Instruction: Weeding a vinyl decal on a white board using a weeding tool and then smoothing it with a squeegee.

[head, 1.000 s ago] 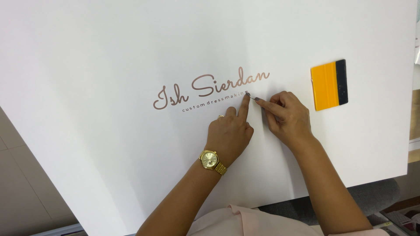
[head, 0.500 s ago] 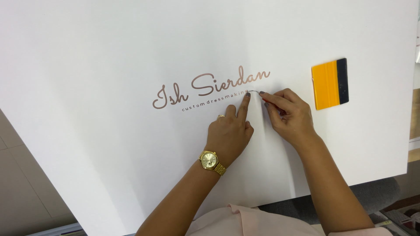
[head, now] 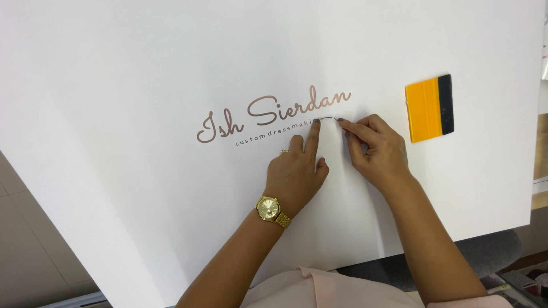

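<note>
A large white board [head: 142, 68] fills the view, with rose-gold vinyl lettering [head: 268, 114] stuck near its middle. My left hand [head: 297, 171], wearing a gold wristwatch [head: 269, 209], rests on the board with its index finger pressed at the end of the small lower line of letters. My right hand [head: 377, 151] pinches a thin curved metal tool [head: 330, 118], its tip touching the lettering just beside my left fingertip.
An orange squeegee with a dark felt edge [head: 429, 108] lies on the board to the right of my hands. The board's lower edge runs diagonally above a grey floor [head: 34, 251]. Dark clutter shows at the bottom right corner [head: 514, 279].
My right hand has drawn slightly to the right, exposing more of the thin tool between my fingertips. My left index finger stays pressed on the small letters.
</note>
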